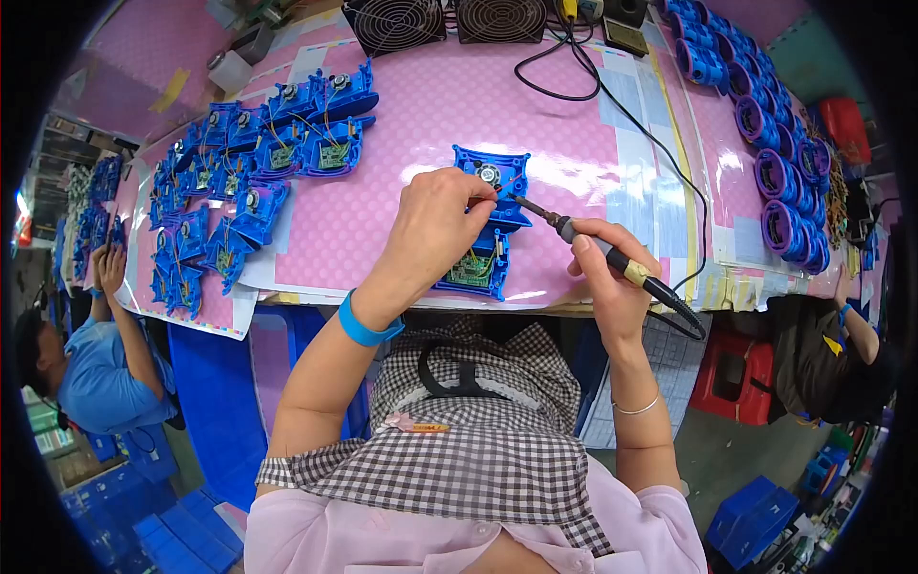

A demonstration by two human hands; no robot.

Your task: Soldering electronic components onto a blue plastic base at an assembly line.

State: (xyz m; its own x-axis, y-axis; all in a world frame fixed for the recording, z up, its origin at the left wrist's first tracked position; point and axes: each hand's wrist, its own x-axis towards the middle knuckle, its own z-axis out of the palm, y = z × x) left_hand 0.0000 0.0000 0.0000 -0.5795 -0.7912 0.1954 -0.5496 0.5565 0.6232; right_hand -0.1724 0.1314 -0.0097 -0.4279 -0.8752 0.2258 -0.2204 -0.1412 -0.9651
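On the pink mat in front of me lies an opened blue plastic housing. Its far half carries a small round speaker, and its near half holds a green circuit board with thin wires. My left hand, a blue band at its wrist, reaches over the housing from the left. Thumb and forefinger pinch a thin wire beside the speaker. In my right hand a soldering iron is held like a pen, its tip close to my left fingertips. Whether the tip touches the wire I cannot tell.
Several similar opened blue housings stand at the left. Round blue parts are stacked in rows at the right. Two black fans sit at the back. The iron's black cable curves across the right side. Co-workers sit on both sides.
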